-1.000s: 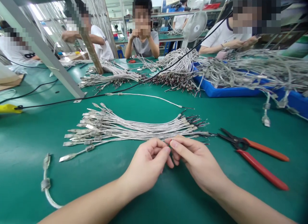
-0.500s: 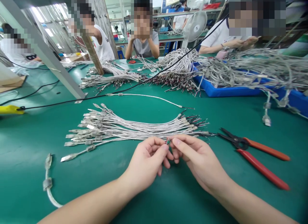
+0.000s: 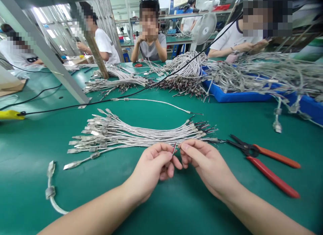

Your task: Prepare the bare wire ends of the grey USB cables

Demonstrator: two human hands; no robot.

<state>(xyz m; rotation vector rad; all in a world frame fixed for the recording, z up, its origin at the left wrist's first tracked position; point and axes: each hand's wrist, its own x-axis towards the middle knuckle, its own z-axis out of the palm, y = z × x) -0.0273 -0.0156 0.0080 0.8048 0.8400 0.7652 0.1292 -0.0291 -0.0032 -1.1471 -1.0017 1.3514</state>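
Note:
Between thumb and fingers my left hand [image 3: 153, 171] pinches the stripped end of a USB cable [image 3: 56, 205], where thin red, white and dark wires [image 3: 174, 149] stick out. That cable's plug and grey bead lie at the lower left; its middle passes out of sight under my left forearm. My right hand [image 3: 204, 164] is closed in a pinch on the tip of one dark wire, drawn off to the right. Just beyond both hands lies a row of white USB cables [image 3: 151, 134], plugs to the left and bare wires to the right.
Wire strippers [image 3: 249, 150] with orange-red handles lie open at the right. A single cable [image 3: 156, 101] lies behind the row. Heaped cables [image 3: 186, 66] and blue trays [image 3: 227, 96] stand farther back. A metal post [image 3: 63, 76] rises at the left; several co-workers sit around.
My hands have drawn slightly apart, and more of the thin wires shows between my fingertips. The left hand's lower fingers have shifted. The cable row and strippers stay put.

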